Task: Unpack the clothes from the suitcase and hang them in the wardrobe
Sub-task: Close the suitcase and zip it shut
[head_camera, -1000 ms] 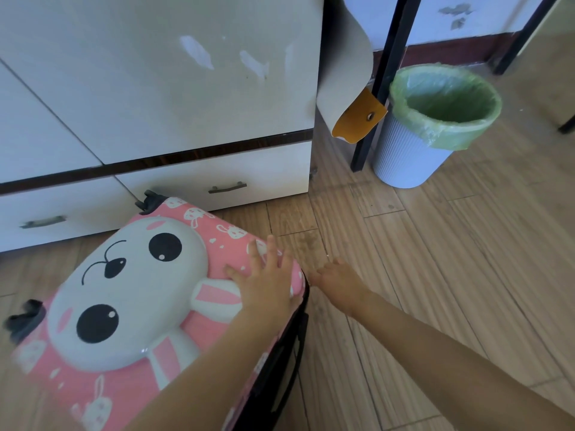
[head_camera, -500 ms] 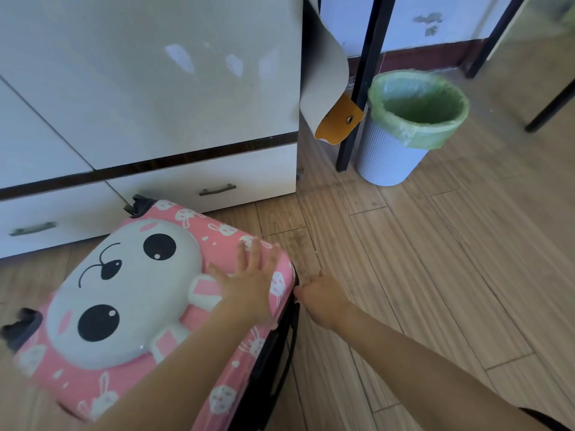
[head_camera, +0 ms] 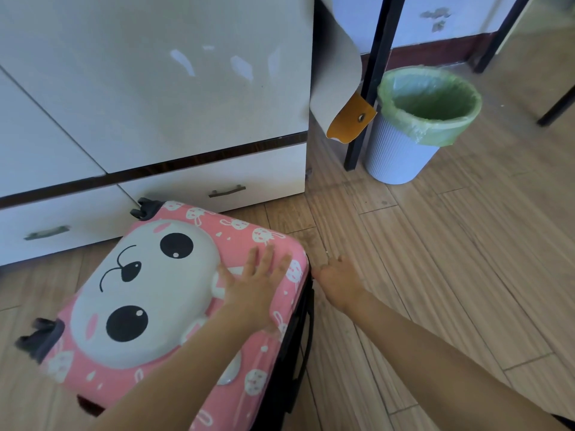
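Item: one pink suitcase (head_camera: 149,293), hard shell, white rabbit face raised on the lid, small rabbit print round it. It lies lid-up and closed on the wooden floor (head_camera: 451,275), just in front of the wardrobe (head_camera: 155,88), with its two dark wheels (head_camera: 146,208) at the wardrobe end. Left hand (head_camera: 258,283): laid flat on the lid near the right-hand corner, fingers straight and spread, holding nothing. Right hand (head_camera: 339,283): down at the suitcase's right edge, fingertips curled in against the black seam; whether they pinch a zip pull there cannot be told. Wardrobe: white, doors shut, two low drawers beneath a dark strip, each with a metal handle (head_camera: 227,191). To the wardrobe's right: a grey flap hanging down, ending in an orange tab (head_camera: 351,119) with a stud; a black upright post (head_camera: 373,88); a pale ribbed bin (head_camera: 401,154) with a green liner, standing on the floor well apart from the suitcase.
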Demonstrator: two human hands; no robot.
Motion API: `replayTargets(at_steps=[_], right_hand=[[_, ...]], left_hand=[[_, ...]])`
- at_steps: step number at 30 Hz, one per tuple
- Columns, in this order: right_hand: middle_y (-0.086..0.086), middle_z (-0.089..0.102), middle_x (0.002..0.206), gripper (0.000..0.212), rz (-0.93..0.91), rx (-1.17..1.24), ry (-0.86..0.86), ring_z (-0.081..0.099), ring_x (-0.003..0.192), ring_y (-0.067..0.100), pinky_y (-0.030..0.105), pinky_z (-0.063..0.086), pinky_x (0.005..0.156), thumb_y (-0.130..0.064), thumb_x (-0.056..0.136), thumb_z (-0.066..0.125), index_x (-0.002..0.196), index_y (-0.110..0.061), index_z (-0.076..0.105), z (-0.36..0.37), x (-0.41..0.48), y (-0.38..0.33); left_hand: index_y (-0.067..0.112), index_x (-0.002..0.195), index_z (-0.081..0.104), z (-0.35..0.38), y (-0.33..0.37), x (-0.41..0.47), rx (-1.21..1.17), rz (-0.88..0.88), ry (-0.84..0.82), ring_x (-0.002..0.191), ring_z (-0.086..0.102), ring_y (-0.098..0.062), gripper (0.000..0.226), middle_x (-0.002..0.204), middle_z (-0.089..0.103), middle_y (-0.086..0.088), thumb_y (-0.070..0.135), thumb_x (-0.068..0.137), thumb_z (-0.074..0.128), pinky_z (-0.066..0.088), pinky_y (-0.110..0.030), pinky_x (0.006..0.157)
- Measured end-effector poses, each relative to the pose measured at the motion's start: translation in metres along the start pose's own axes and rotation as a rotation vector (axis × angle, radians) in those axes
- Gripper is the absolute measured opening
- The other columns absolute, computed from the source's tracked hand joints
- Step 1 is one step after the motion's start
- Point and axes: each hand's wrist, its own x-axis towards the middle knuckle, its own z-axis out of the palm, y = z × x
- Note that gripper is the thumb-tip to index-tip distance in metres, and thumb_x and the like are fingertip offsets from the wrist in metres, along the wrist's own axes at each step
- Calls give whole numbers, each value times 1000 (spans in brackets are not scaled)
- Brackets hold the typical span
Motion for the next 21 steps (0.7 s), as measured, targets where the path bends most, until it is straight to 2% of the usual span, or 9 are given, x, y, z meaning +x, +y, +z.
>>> replayTargets(at_steps=[1, 3, 4, 5, 7, 14, 19, 21], right_hand=[[13, 66, 104, 34, -27, -9, 41, 57, 105, 28, 33, 33, 90, -1, 84, 45, 113, -9, 60, 1, -1, -1], [5, 66, 69, 21, -25, -14, 66, 65, 69, 23, 28, 41, 69, -6, 60, 67, 79, -14, 68, 2, -5, -5], [-1, 60, 53, 25, -24, -5, 52, 60, 51, 19, 23, 41, 59, -9, 42, 74, 63, -18, 65, 5, -6, -7], [-5, 53, 46, 33, -30, 0, 60, 54, 42, 17, 20, 40, 53, -9, 28, 77, 54, -21, 60, 10, -7, -8], [-6, 50, 42, 40, -9, 36, 34, 50, 38, 15, 19, 38, 50, -9, 20, 77, 51, -23, 56, 22, -14, -14], [-8, 45, 39, 40, -25, 116, 84, 45, 35, 12, 15, 35, 48, -10, 16, 75, 46, -23, 51, 21, -40, -39], [-8, 45, 36, 38, 8, 18, 93, 45, 33, 13, 17, 36, 52, -12, 17, 76, 44, -25, 53, 19, -38, -39], [-7, 43, 35, 35, 40, -18, 124, 45, 32, 13, 21, 32, 57, -11, 19, 74, 44, -25, 53, 14, -34, -36]], left_hand=[[35, 140, -34, 0, 0, 2, -2, 1, 2, 143, -25, -28, 129, 150, -39, -1, 54, 71, 73, 6, -77, 102], [34, 141, -33, -2, -1, 3, -2, 7, 3, 143, -24, -29, 128, 150, -39, -1, 54, 71, 73, 7, -77, 102], [34, 141, -33, -3, -1, 4, -5, 10, 3, 143, -24, -29, 129, 150, -39, -1, 54, 70, 73, 7, -77, 102], [34, 141, -33, -4, -2, 4, -10, 13, 2, 143, -24, -29, 130, 150, -39, -1, 54, 69, 74, 7, -77, 101], [34, 141, -32, -6, -3, 4, -12, 15, 3, 143, -24, -29, 131, 151, -38, 0, 54, 68, 74, 7, -77, 101], [34, 143, -30, -8, -4, -3, -19, 19, 13, 144, -22, -29, 130, 152, -35, -1, 56, 68, 74, 7, -77, 101], [33, 146, -23, -6, -9, -11, -69, 6, 58, 145, -18, -27, 121, 155, -29, -1, 58, 72, 69, 7, -72, 106], [32, 147, -20, -3, -12, -14, -89, 11, 93, 145, -17, -25, 114, 156, -26, -2, 59, 75, 65, 5, -69, 109]])
